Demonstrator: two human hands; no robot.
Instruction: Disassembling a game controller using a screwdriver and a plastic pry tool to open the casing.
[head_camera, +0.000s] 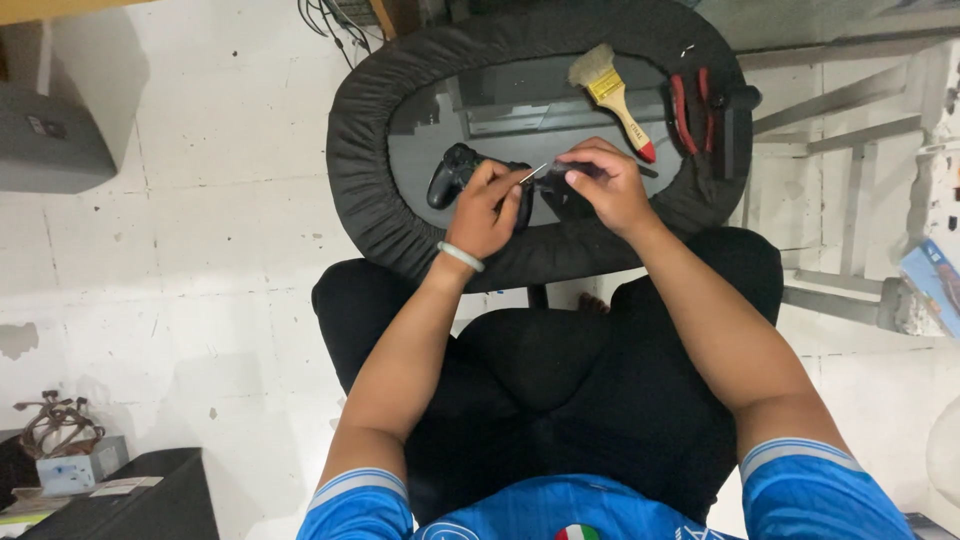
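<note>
Gamepad (455, 172) near tabletop (420, 130) front edge; left hand (487, 212) pinches thin probe (533, 172), right hand (605, 185) clamps the shell. Prying step, likely; needs steady leverage.

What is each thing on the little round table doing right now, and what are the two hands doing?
Left hand: closed on the black game controller.
Right hand: closed on a thin tool, its shaft on the controller.
Black game controller: held on the table, one grip showing.
Paintbrush: lying flat, untouched.
Red-handled pliers: lying flat by the rim.
Round table: upright, black padded rim.
</note>
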